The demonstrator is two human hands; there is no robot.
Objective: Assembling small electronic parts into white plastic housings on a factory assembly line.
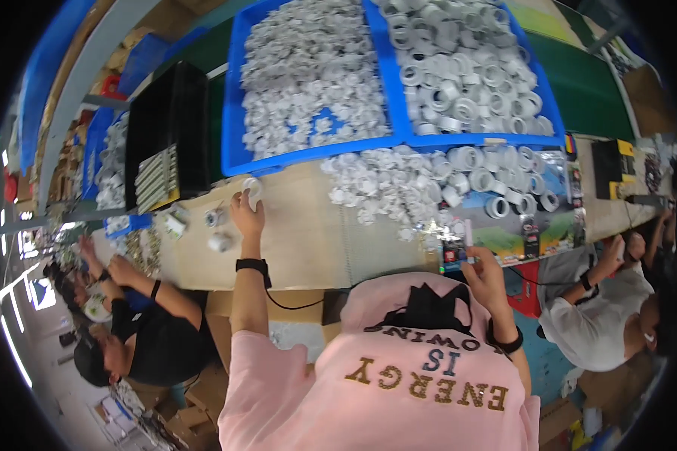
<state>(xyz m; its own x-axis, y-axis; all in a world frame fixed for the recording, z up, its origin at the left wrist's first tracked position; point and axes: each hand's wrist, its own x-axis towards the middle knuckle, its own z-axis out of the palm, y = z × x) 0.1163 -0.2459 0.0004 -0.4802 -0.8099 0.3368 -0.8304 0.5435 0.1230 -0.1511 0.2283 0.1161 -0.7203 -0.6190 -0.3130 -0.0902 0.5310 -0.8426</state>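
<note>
Grip: left hand (248, 216) curled loosely at a white plastic ring (255, 186) near the blue tray (237, 162), closure indeterminate; right hand's (489, 279) hold unclear. Ring probably light, stiff, smooth; best pinched across its rim.

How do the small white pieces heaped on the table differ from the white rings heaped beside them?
The small white pieces are finer than the larger white rings. The pieces look irregular, while the rings are round with open middles. The pieces lie mostly on the bare tan tabletop; the rings lie largely over a colourful sheet. Both are white and loosely heaped.
</note>
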